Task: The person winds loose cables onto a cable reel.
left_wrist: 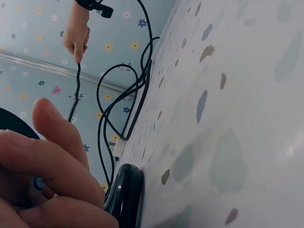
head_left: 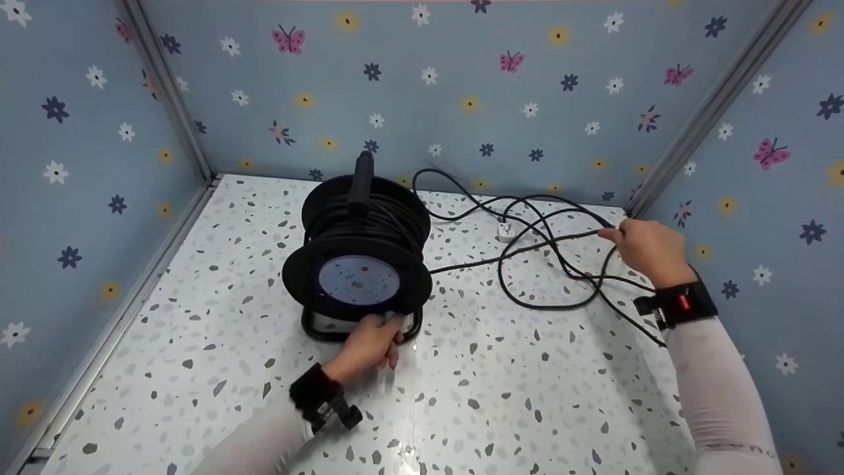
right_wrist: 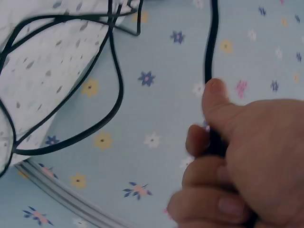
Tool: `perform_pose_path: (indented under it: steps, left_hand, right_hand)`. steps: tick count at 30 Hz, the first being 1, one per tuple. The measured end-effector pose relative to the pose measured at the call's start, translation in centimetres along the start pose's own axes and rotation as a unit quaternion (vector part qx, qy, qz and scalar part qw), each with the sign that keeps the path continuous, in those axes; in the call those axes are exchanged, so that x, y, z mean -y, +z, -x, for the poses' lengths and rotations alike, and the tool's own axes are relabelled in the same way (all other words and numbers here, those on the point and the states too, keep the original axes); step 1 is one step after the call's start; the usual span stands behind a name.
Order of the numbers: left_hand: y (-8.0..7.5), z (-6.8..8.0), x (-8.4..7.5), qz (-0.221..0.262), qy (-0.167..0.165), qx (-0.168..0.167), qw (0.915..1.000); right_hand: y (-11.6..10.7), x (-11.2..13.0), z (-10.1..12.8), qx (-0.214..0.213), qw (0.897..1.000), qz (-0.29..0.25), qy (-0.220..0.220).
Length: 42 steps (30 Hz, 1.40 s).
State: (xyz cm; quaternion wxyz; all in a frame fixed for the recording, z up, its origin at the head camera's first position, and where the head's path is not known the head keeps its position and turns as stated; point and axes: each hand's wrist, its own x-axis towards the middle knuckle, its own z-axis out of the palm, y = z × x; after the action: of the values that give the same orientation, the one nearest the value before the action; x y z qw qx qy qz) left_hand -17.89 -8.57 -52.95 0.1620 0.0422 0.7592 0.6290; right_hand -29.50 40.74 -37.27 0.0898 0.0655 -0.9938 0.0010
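A black extension cable reel (head_left: 310,277) stands upright, with a pale round socket face, a top carry handle (head_left: 361,181) and a tubular stand (head_left: 310,330). At the lower edge of its front disc, my left hand (head_left: 366,346) curls its fingers and thumb; the exact part gripped is mostly hidden behind them. Off to the right, my right hand (head_left: 653,251) holds the black cable (right_wrist: 212,42) in curled fingers, thumb laid along it. One length of cable runs from the drum towards that hand. Black cable is also wound on the drum.
Loose cable loops (head_left: 547,307) lie tangled on the speckled white tabletop (head_left: 501,396) right of the reel. A white plug (head_left: 506,231) rests among them near the back wall. Flower-patterned panels (head_left: 461,125) with metal edge strips enclose the back and both sides.
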Motion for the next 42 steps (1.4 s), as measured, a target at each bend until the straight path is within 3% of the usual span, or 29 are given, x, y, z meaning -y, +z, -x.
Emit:
perform_pose_path:
  steps: [4, 7, 9, 11, 14, 19, 25, 27, 30, 34, 37, 40, 42]
  left_hand:
    - [-0.4, 0.1, 0.0, -0.007, 0.004, 0.000, 1.0000]
    - [-0.5, 0.1, 0.0, -0.005, 0.003, 0.004, 1.0000]
    - [-0.5, 0.2, 0.1, -0.004, 0.001, 0.008, 1.0000]
    - [-0.6, 0.2, 0.1, -0.002, -0.002, 0.009, 1.0000]
    - [-0.6, 0.3, 0.3, 0.002, -0.003, 0.007, 1.0000]
    - [-0.7, 0.4, 0.3, 0.024, -0.008, 0.005, 0.9997]
    - [-0.9, 0.5, 0.4, 0.034, -0.014, 0.003, 0.9993]
    - [-1.0, 0.6, 0.5, 0.037, -0.019, 0.001, 0.9991]
    - [-1.1, 0.6, 0.6, 0.041, -0.017, 0.001, 0.9990]
    - [-1.1, 0.7, 0.9, 0.045, -0.017, 0.001, 0.9989]
    - [-1.1, 0.7, 1.0, 0.048, -0.022, 0.002, 0.9986]
    - [-1.1, 0.7, 1.0, 0.047, -0.018, 0.003, 0.9987]
    - [-1.2, 0.7, 1.0, 0.045, -0.016, 0.004, 0.9988]
  right_hand:
    - [0.7, -1.5, 0.3, -0.014, 0.999, -0.021, -0.040]
    - [0.7, -3.0, 0.1, -0.036, 0.996, -0.008, -0.083]
    - [0.0, -3.9, 0.0, -0.059, 0.995, 0.016, -0.080]
    - [-1.0, -4.6, -0.3, -0.091, 0.993, 0.051, -0.050]
    - [-2.7, -4.9, -0.5, -0.106, 0.992, 0.065, 0.016]
    - [-3.3, -4.5, -0.7, -0.039, 0.997, 0.005, 0.066]
    - [-2.1, -6.2, -0.6, -0.077, 0.976, 0.012, 0.205]
    - [-2.0, -7.0, -0.7, -0.077, 0.974, -0.011, 0.215]
    - [-2.0, -8.2, -1.0, -0.058, 0.977, -0.053, 0.197]
    - [-2.9, -9.8, -1.2, -0.053, 0.986, -0.068, 0.145]
    - [-4.2, -10.8, -1.4, -0.128, 0.984, -0.063, 0.106]
    - [-5.6, -11.2, -1.8, -0.219, 0.970, -0.057, 0.089]
    - [-6.1, -11.4, -2.0, -0.243, 0.964, -0.067, 0.086]
